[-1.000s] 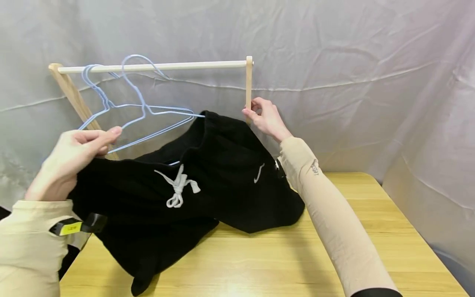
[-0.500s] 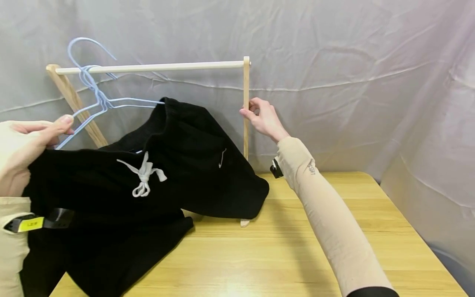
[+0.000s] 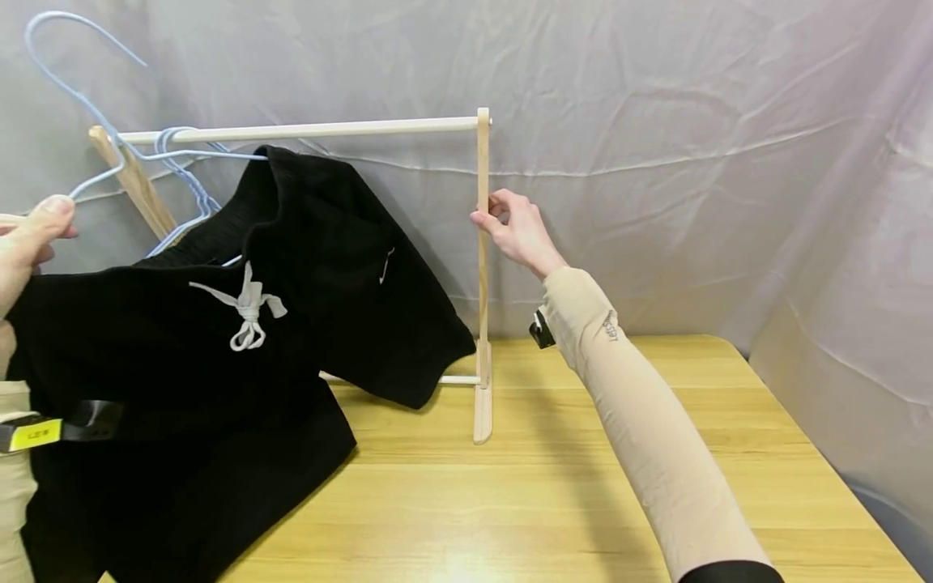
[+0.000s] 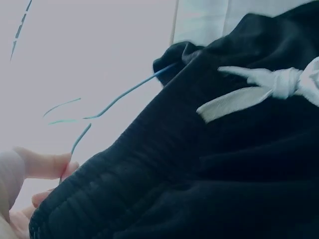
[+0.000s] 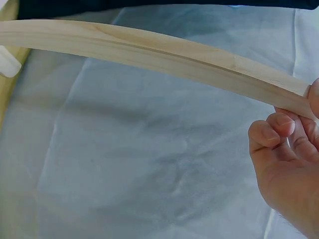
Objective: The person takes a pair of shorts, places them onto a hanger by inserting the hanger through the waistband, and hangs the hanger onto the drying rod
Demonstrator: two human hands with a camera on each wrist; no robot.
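Observation:
My left hand (image 3: 25, 247), at the left edge of the head view, pinches the shoulder of a light blue wire hanger (image 3: 80, 97). Black shorts (image 3: 182, 348) with a white drawstring (image 3: 249, 308) hang from that hanger. Its hook stands above the rack's rail, toward the left end. In the left wrist view the thumb and fingers (image 4: 47, 167) hold the wire beside the waistband (image 4: 114, 164). My right hand (image 3: 519, 231) pinches the right wooden post (image 3: 483, 178) of the clothes rack, as the right wrist view also shows on the post (image 5: 164, 50).
Other blue hangers (image 3: 191, 182) hang on the white rail (image 3: 328, 129), near the left post (image 3: 142, 194). The rack's foot (image 3: 483, 405) stands on a wooden table (image 3: 583, 478). Grey cloth (image 3: 656, 162) covers the wall behind.
My left hand has carried the hanger with the shorts leftward, its hook rising above the rail. More of the right post and its foot shows now. The right hand stays on the post.

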